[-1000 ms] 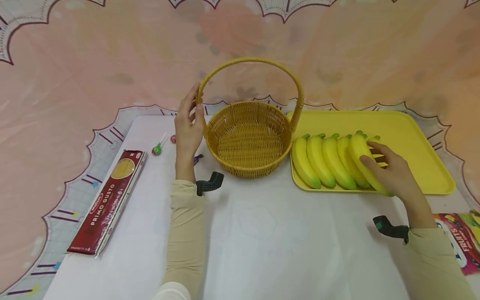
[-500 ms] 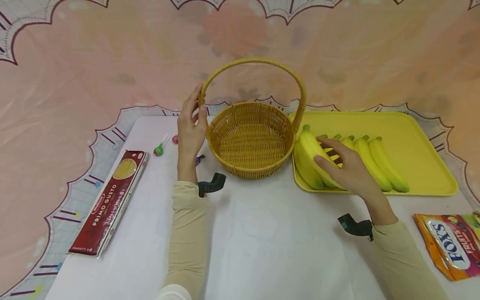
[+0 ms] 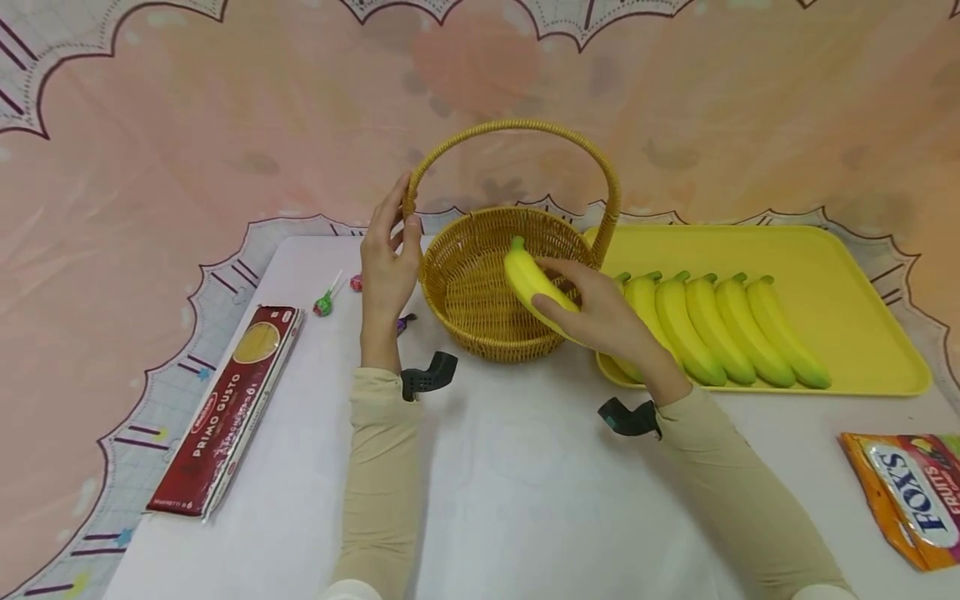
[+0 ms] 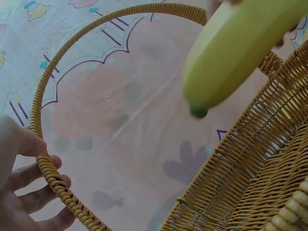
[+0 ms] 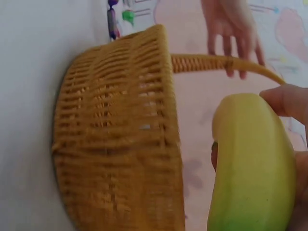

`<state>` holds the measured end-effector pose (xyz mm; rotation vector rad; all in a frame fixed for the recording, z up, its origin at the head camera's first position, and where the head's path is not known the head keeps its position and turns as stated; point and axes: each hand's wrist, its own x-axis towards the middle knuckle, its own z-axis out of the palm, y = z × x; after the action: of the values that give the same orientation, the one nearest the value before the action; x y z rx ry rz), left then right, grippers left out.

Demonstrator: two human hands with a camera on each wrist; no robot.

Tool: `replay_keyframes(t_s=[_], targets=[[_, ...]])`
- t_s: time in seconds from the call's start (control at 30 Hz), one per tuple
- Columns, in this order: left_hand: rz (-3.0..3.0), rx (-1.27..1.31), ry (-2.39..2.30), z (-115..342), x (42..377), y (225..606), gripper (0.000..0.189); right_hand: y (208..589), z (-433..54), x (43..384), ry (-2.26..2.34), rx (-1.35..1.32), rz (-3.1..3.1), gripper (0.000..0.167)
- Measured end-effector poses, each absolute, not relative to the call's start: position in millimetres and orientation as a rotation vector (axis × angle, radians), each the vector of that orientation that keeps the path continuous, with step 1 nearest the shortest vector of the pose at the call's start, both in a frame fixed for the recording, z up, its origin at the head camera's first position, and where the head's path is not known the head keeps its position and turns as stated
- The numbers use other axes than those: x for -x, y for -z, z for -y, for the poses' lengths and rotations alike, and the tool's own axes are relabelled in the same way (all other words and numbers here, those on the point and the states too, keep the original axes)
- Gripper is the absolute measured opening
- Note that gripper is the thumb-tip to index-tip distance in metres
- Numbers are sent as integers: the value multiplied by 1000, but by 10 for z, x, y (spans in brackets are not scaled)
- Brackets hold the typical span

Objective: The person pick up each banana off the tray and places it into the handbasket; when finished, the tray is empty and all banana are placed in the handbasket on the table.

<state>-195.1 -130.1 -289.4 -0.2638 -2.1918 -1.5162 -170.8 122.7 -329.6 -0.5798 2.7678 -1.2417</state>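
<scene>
A yellow banana (image 3: 531,282) with a green stem is in my right hand (image 3: 600,307), gripped between thumb and fingers above the right part of the wicker basket (image 3: 506,348). The left wrist view has this banana (image 4: 231,57) slanting stem-down over the basket's rim, apart from it. My left hand (image 3: 388,271) holds the left side of the basket's tall handle (image 3: 517,125), its thumb on one side and fingers on the other, as the left hand (image 4: 21,178) shows up close. Inside the basket only the woven floor shows. Several bananas (image 3: 731,333) lie side by side on the yellow tray (image 3: 862,317).
At the left lies a red pack of spaghetti (image 3: 225,408). A green lollipop (image 3: 323,305), a red sweet (image 3: 356,283) and a purple-wrapped sweet (image 3: 405,322) lie near the left hand. An orange Fox's bag (image 3: 907,500) rests at the right edge.
My right hand has carried the banana leftward from above the tray to over the basket. My left hand stays on the handle. The view has shifted slightly.
</scene>
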Motion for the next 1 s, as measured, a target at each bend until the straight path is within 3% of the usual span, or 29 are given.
replay_keyframes(t_s=[0.5, 0.77, 1.0], targets=[[2178, 285, 1472, 1413, 2185, 3168, 46, 3504, -468, 2129, 1029, 526, -2862, 60], [2183, 293, 1470, 1413, 2182, 3160, 47, 3695, -268, 2188, 764, 519, -2788, 68], [2178, 314, 1476, 1421, 2184, 3159, 46, 3691, -246, 2164, 759, 588, -2728, 60]])
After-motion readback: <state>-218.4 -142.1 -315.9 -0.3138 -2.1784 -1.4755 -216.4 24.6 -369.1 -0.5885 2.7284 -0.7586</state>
